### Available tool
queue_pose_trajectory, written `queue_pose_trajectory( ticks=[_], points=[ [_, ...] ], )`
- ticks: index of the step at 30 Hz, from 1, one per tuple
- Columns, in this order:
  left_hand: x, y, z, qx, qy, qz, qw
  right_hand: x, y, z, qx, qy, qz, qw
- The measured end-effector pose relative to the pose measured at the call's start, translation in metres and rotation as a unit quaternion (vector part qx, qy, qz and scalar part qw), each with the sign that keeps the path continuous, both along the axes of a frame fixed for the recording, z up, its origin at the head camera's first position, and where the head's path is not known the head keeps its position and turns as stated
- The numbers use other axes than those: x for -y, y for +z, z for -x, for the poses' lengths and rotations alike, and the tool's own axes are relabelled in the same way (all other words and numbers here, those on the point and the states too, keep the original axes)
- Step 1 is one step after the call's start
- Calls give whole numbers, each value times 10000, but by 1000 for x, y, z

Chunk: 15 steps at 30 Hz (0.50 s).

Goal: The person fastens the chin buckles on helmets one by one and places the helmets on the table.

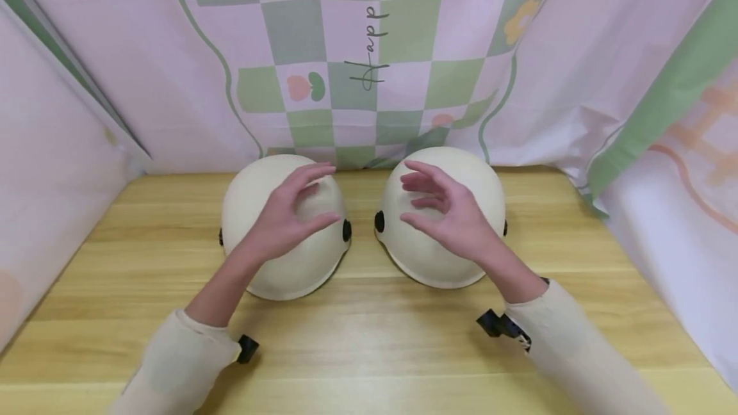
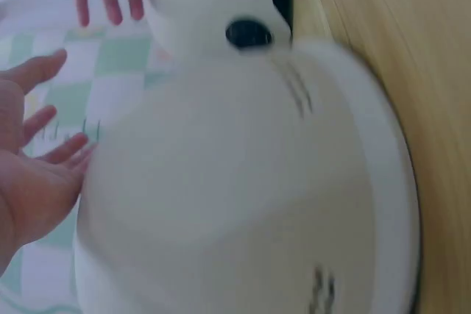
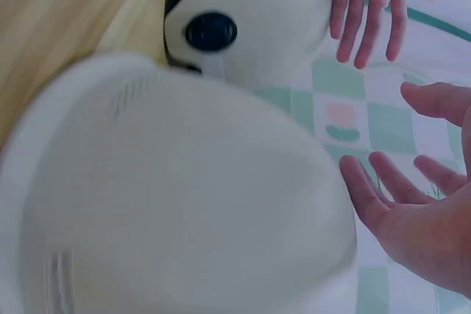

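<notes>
Helmets (image 1: 314, 258) (image 1: 418, 252) are sitting side by side, domes up and slightly apart, on the table (image 1: 346, 344), the rounded shells showing no clear long axis. Both hands are being held over them: the left hand (image 1: 282, 219) is lying nearer the left dome, the right hand (image 1: 457, 218) nearer the right, fingers pointing inward. Each hand is gripping nothing, its fingers curving loosely; whether a fingertip is touching a shell, one cannot tell. Cloth (image 1: 294, 31) is hanging behind.
</notes>
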<state>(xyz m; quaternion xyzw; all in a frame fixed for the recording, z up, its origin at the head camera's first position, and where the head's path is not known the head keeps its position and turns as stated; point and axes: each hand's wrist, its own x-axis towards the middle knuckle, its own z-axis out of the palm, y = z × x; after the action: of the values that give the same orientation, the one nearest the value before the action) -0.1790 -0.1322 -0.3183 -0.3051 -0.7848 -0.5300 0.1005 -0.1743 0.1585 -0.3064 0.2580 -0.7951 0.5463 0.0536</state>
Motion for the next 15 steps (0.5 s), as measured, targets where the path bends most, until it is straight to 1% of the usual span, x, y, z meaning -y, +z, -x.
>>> queue_pose_trajectory(
  ticks=[3,6,9,12,13,15],
  points=[
    [-16,0,2,233,-72,72,9997,-13,2,-2,-422,-295,-54,9987],
    [-31,-1,3,331,-51,387,9987,-26,3,-3,-793,-622,-231,9946],
    [-44,-3,4,430,-74,700,9966,-42,2,-4,-1101,-929,-532,9881],
    [-55,-5,6,600,-145,835,9946,-59,2,-3,-1270,-1190,-781,9816],
    [-58,-6,7,679,-185,820,9941,-65,1,-3,-1279,-1281,-892,9794],
    [-64,-8,9,868,-243,730,9933,-76,-1,-2,-1161,-1415,-1067,9773]
  ],
)
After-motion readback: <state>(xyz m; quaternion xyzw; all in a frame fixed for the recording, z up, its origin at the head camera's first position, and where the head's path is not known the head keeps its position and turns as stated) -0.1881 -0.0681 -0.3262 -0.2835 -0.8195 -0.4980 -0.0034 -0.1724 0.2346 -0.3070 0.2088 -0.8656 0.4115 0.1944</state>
